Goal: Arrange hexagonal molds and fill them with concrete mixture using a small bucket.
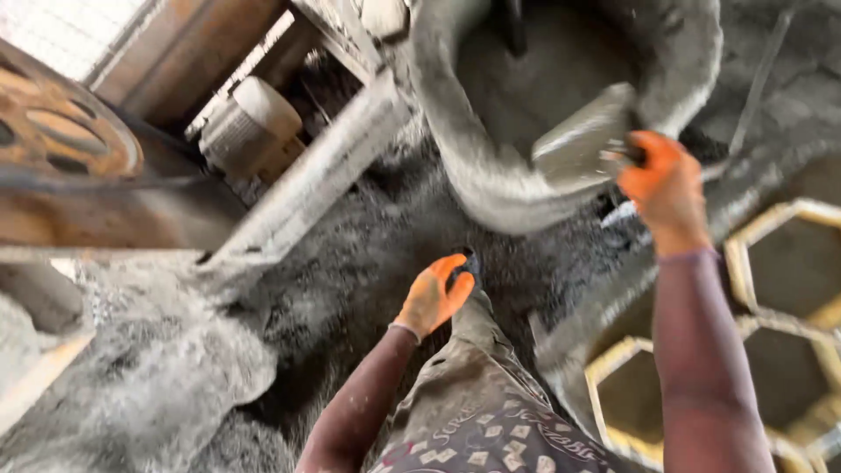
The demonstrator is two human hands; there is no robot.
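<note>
— Both hands wear orange gloves, right? What is each one doing?

— Yes. The right hand (664,180) is closed around the handle of a scoop (583,144), a flat grey tool caked in wet cement. The left hand (434,293) hangs lower, fingers curled loosely; something dark sits at its fingertips, but I cannot tell whether it grips it or only touches it.

— Where is the scoop?

— Just ahead of the right hand, its blade lying inside the mouth of a big mixer drum (491,166) coated in grey mortar. The drum's rim curves between the two hands.

— And around them?

— Below the right forearm stand yellow hexagonal moulds (771,263), filled with grey mix. Under the left hand the floor (350,263) is covered in dark, wet cement, with a paler heap (166,385) further off to the left of it. Beyond the left hand runs a grey metal frame beam (315,188), and past that a rusty wheel (61,140) and a small cylinder-shaped motor (250,127). The person's dusty trouser leg (477,385) shows right under the left hand.
</note>
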